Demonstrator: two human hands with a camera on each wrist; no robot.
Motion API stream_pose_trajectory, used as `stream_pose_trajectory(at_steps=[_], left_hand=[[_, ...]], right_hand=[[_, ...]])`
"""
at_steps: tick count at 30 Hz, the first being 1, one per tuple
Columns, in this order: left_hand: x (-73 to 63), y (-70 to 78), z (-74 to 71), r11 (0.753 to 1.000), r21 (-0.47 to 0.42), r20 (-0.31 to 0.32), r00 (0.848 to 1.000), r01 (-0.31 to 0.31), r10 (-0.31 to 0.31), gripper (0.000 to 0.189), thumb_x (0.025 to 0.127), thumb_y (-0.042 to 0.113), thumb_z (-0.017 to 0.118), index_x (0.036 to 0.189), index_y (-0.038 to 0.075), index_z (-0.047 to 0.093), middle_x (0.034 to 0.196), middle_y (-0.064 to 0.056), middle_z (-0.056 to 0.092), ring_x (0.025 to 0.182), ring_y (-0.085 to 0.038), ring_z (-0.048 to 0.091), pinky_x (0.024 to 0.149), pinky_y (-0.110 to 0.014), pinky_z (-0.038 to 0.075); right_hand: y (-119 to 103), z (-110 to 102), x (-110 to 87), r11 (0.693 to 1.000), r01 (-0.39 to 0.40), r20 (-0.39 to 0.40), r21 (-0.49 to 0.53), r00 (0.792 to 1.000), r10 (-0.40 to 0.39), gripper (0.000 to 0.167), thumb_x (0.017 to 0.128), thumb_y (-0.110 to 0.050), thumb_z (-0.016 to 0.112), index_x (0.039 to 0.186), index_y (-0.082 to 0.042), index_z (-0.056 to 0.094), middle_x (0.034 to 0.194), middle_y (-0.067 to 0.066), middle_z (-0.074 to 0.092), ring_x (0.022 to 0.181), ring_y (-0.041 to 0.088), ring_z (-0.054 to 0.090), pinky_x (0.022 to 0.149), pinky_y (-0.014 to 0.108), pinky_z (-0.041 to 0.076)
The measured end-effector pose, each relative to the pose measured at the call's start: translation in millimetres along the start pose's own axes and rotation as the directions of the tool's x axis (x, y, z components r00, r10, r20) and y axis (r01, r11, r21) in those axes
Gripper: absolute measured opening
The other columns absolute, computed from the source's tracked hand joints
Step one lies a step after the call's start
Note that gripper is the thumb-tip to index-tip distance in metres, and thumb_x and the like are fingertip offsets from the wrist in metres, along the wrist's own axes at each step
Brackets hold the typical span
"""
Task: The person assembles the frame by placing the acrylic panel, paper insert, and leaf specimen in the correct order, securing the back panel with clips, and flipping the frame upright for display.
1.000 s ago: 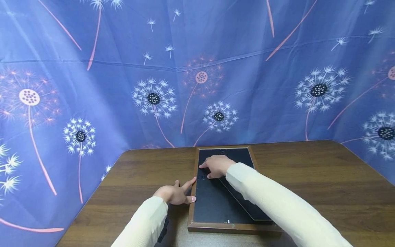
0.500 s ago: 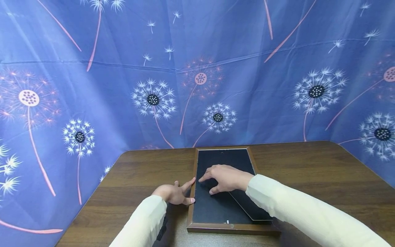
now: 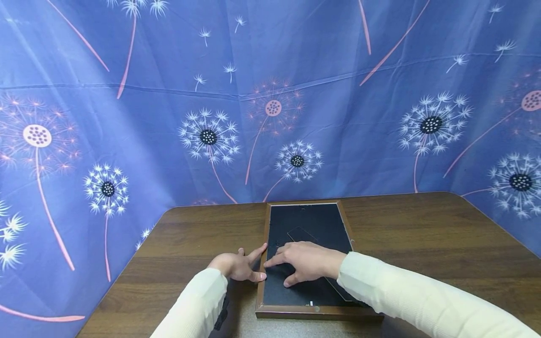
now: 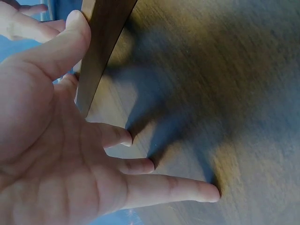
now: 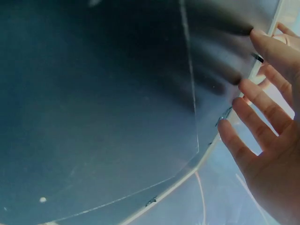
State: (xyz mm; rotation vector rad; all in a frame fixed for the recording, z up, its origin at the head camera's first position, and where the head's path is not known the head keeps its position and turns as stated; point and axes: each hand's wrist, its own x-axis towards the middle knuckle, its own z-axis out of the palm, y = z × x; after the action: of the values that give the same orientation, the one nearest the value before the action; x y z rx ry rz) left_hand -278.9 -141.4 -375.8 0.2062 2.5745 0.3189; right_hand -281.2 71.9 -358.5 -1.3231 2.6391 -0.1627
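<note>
A picture frame (image 3: 321, 311) with a brown wooden rim lies back side up on the table. Its black backing board (image 3: 283, 293) carries a slanting black easel stand (image 3: 301, 233), partly covered by the right hand. My left hand (image 3: 238, 266) steadies the frame's left side with thumb and index finger, and its other fingers stretch out straight to the tabletop (image 4: 197, 140). Over the board, my right hand (image 3: 310, 261) has its index fingertip at the left edge, thumb spread below. Small metal tabs (image 5: 257, 57) show along that edge in the right wrist view, beside the fingertips.
The brown wood-grain table (image 3: 422, 249) spreads to both sides of the frame. Behind it hangs a blue cloth (image 3: 355, 117) printed with dandelions. A small black item (image 3: 221, 314) sits under the left sleeve.
My right hand has come down along the frame's left edge towards the near side, uncovering the upper board and the top of the stand. My left hand stays in place.
</note>
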Motion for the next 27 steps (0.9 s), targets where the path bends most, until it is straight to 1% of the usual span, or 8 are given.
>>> stream_pose_trajectory(at_steps=[2,5,9,12,17,23,27], left_hand=[[-1.9,2.3,-1.5,1.0,-0.001,0.01,1.0,0.007,-0.007,0.084,0.095,0.054,0.064,0.162,0.038,0.017,0.16,-0.033,0.024,0.141,-0.054,0.035,0.11,-0.066,0.031],[-8.3,6.5,-5.2,1.0,0.014,0.02,1.0,0.013,-0.013,0.084,0.096,0.053,0.063,0.163,0.035,0.016,0.16,-0.032,0.024,0.141,-0.054,0.035,0.109,-0.067,0.032],[-14.2,9.0,-8.4,0.999,0.03,0.02,1.0,0.012,-0.013,0.084,0.096,0.052,0.064,0.163,0.033,0.017,0.159,-0.032,0.025,0.141,-0.054,0.035,0.108,-0.068,0.032],[-15.0,8.7,-8.8,0.999,0.032,0.019,1.0,0.01,-0.011,0.084,0.096,0.052,0.064,0.163,0.033,0.017,0.159,-0.032,0.025,0.141,-0.054,0.035,0.108,-0.068,0.031],[-15.1,7.4,-9.2,1.0,0.023,0.021,1.0,0.014,-0.014,0.084,0.096,0.052,0.064,0.163,0.032,0.017,0.16,-0.033,0.024,0.141,-0.055,0.034,0.109,-0.07,0.03],[-14.1,7.7,-9.1,1.0,0.017,0.025,1.0,0.018,-0.018,0.084,0.097,0.052,0.063,0.163,0.032,0.017,0.16,-0.032,0.024,0.141,-0.056,0.033,0.108,-0.07,0.03],[-13.7,8.2,-8.4,1.0,0.01,0.03,0.999,0.017,-0.018,0.084,0.097,0.052,0.063,0.163,0.032,0.016,0.16,-0.033,0.023,0.141,-0.057,0.033,0.109,-0.07,0.029]], right_hand=[[0,1,-0.5,1.0,-0.001,0.004,-0.002,1.0,0.001,0.058,0.087,-0.035,0.082,0.142,-0.034,0.061,0.143,0.001,0.06,0.134,0.024,0.054,0.108,0.049,0.044],[0,1,-1.2,1.0,0.002,0.012,-0.013,1.0,-0.002,0.058,0.089,-0.036,0.08,0.143,-0.037,0.06,0.141,-0.002,0.061,0.131,0.021,0.055,0.107,0.048,0.045],[-1,0,-1.2,0.998,0.013,0.024,-0.056,1.0,-0.012,0.057,0.09,-0.038,0.078,0.144,-0.039,0.058,0.14,-0.005,0.061,0.13,0.019,0.056,0.106,0.046,0.046],[-2,-1,-0.3,0.992,0.032,0.024,-0.118,0.999,-0.029,0.056,0.091,-0.04,0.077,0.144,-0.04,0.058,0.139,-0.006,0.062,0.128,0.018,0.057,0.105,0.045,0.047],[-4,-3,0.9,0.971,0.079,0.008,-0.224,0.997,-0.079,0.055,0.09,-0.042,0.077,0.143,-0.038,0.06,0.133,-0.008,0.065,0.122,0.015,0.06,0.1,0.039,0.05],[-8,-7,3.6,0.959,0.08,0.008,-0.273,0.997,-0.081,0.054,0.085,-0.044,0.082,0.136,-0.038,0.065,0.126,-0.008,0.069,0.116,0.013,0.063,0.095,0.038,0.053],[-10,-9,6.3,0.958,0.076,0.024,-0.275,0.997,-0.072,0.054,0.084,-0.043,0.084,0.134,-0.038,0.066,0.127,-0.008,0.069,0.117,0.012,0.064,0.096,0.04,0.053]])
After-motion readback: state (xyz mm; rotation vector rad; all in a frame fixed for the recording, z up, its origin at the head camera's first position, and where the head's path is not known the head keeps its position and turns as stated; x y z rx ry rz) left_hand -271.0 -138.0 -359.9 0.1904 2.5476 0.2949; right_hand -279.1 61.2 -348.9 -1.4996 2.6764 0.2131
